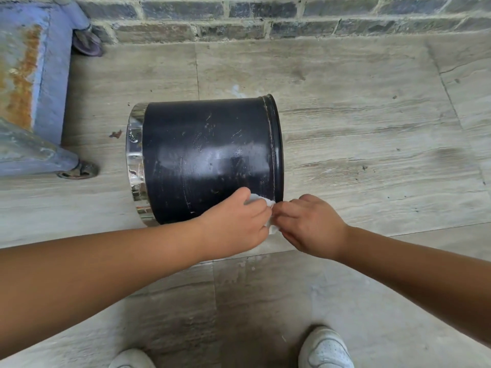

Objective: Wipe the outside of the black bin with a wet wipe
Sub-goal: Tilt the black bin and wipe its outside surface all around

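Observation:
The black bin [207, 155] lies on its side on the tiled floor, with its shiny chrome band at the left end and a black rim at the right end. Scuffs and a wet sheen mark its side. A small white wet wipe [261, 201] is pinched between both hands at the bin's near right edge. My left hand [236, 221] grips the wipe against the bin's lower side. My right hand [310, 224] holds the wipe's other end, fingertips meeting those of the left hand. Most of the wipe is hidden by the fingers.
A blue, rusty metal cart [29, 88] on castor wheels [79, 170] stands at the left. A grey brick wall [265, 17] runs along the back. My two white shoes [325, 349] are at the bottom edge. The floor is grey tile.

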The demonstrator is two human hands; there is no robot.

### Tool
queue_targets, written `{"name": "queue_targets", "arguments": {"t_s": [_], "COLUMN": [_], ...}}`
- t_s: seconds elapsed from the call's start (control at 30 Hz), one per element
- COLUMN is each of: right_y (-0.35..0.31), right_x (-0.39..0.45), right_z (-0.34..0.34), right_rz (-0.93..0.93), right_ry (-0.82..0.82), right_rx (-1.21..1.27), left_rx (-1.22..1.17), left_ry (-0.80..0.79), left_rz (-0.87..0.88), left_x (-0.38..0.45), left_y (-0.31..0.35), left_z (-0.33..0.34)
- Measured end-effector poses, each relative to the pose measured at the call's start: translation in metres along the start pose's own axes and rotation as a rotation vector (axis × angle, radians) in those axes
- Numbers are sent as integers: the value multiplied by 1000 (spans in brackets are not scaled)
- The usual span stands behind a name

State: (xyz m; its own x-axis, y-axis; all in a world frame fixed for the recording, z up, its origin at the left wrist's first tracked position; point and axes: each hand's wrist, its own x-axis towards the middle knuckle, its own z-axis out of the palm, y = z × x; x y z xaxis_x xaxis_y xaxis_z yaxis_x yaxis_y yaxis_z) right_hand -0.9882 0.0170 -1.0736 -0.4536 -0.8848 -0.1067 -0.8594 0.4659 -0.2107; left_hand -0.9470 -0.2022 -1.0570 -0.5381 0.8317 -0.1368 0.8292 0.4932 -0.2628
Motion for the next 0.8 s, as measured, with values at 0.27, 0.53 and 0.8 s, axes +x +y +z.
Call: {"name": "queue_targets", "arguments": {"t_s": [0.27,0.53,0.8], "right_y": [-31,-35,36], "right_x": [2,80,209], "right_z": [23,-58,-97], "right_rz": [151,346,499], "right_ry": [-263,180,392], "right_rx": [394,838,493], "left_rx": [-8,-412,-681], "left_ry": [-93,116,317], "left_rz": [179,-493,-1025], "left_x": [-14,-59,-57], "left_y": [20,-62,-164], "left_z": [5,-36,-12]}}
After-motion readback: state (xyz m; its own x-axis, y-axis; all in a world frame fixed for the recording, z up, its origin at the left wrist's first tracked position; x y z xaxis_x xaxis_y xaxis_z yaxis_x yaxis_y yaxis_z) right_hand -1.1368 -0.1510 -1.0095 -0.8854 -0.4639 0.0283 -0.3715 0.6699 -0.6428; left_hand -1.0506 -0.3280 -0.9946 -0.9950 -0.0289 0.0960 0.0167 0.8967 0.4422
